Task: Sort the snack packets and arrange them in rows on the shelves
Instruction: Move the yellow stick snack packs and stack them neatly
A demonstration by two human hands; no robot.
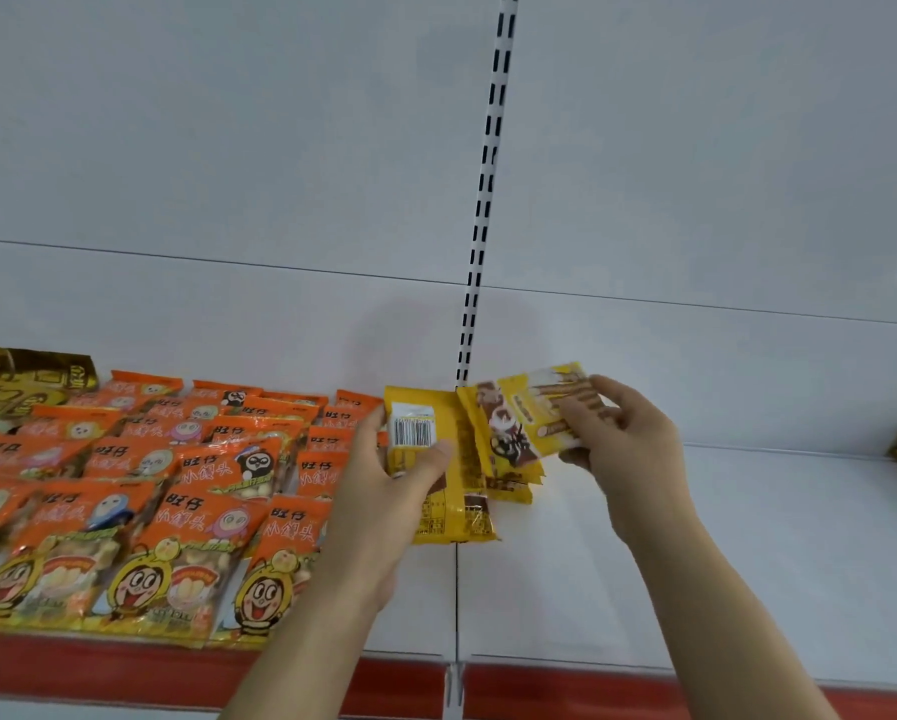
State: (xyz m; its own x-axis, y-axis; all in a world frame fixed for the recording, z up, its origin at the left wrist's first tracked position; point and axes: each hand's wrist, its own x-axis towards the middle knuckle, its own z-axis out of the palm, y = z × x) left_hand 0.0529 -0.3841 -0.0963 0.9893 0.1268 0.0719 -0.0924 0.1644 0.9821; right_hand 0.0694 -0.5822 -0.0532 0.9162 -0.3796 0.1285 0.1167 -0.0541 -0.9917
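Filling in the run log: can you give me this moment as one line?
left hand: holds yellow packets | right hand: pinches top packet | orange packets: in rows on shelf

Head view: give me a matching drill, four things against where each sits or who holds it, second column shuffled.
Things:
1. yellow packet with the white barcode label
2. yellow packet printed with brown wafer sticks
3. orange snack packets with cartoon faces
4. dark gold foil packets

Places:
A. far back-left corner of the shelf
B. gripped by the right hand
C. rows on the left half of the white shelf
D. gripped by the left hand

Pairs: 1-D, 2-B, 3-C, 4-A
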